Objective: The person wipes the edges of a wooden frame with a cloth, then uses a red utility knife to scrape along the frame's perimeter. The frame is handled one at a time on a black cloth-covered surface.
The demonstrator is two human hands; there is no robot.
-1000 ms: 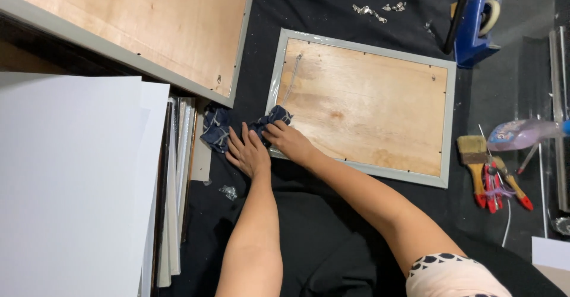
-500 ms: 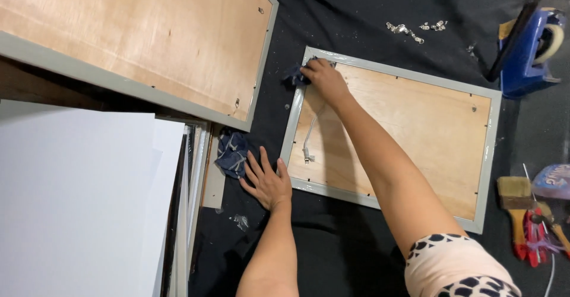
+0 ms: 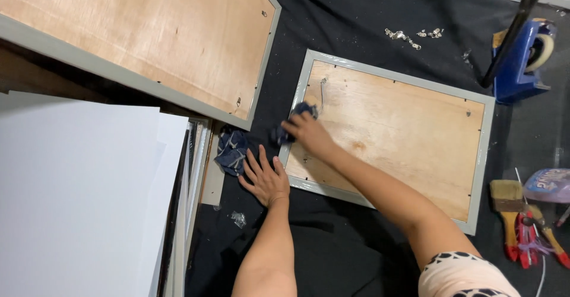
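Two grey-edged frames with plywood backs noted on the black counter [image 3: 356, 12]: small frame [image 3: 389, 137] at centre, large frame [image 3: 148, 42] at upper left. One right hand [image 3: 309, 132] pressed on the small frame's left edge, grip clenched on a dark blue rag [image 3: 292, 125]. One left hand [image 3: 264, 178] laid flat, grip released, on the counter just beside the frame's lower left corner. A second dark blue rag [image 3: 231, 150] seen crumpled, touching the left fingertips. One stack of white boards [image 3: 77, 196] recorded at left. One blue tape dispenser [image 3: 525, 56] at upper right. One paintbrush [image 3: 507, 205] and red-handled pliers [image 3: 525, 237] at right edge. Several small metal hangers [image 3: 409, 36] scattered above the small frame.
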